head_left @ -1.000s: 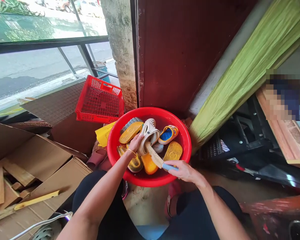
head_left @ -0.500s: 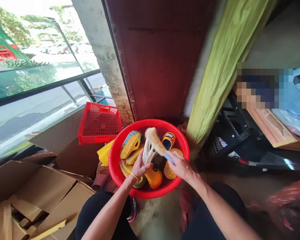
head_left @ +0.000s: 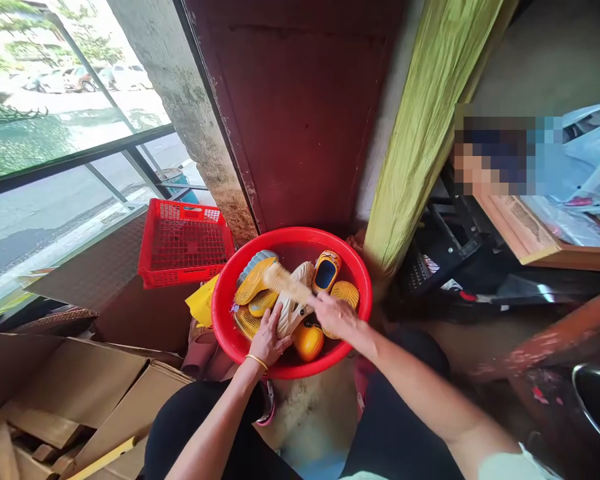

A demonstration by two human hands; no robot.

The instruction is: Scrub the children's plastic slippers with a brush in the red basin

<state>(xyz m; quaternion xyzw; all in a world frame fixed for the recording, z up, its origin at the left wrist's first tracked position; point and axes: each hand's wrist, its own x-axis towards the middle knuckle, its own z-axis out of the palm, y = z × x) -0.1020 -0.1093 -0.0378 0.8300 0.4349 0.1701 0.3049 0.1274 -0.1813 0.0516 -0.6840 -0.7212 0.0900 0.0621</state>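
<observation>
A red basin [head_left: 366, 293] stands between my knees, with several yellow clogs in it. My left hand [head_left: 269, 339] grips the near end of a cream-white clog [head_left: 286, 321], low among the others. In my right hand [head_left: 337, 315] is the handle of a scrubbing brush [head_left: 291, 284], whose pale bristle head lies across the white clog and reaches toward a yellow clog [head_left: 250, 287] at the left. Whether the bristles touch is blurred. A yellow clog with a dark blue inside [head_left: 327, 272] sits at the back right. Near the front lies a shiny orange-yellow clog [head_left: 309, 343].
To the left are a red plastic crate [head_left: 185, 243] and opened cardboard boxes [head_left: 80, 373]. A dark red door [head_left: 305, 120] and a yellow-green cloth-covered post [head_left: 410, 147] stand behind. At right is a wooden-edged table [head_left: 540, 233] with a blurred-out person beside it.
The white clog has gone lower into the basin with my left hand. The brush head has swung left and down across it. The view has shifted slightly right.
</observation>
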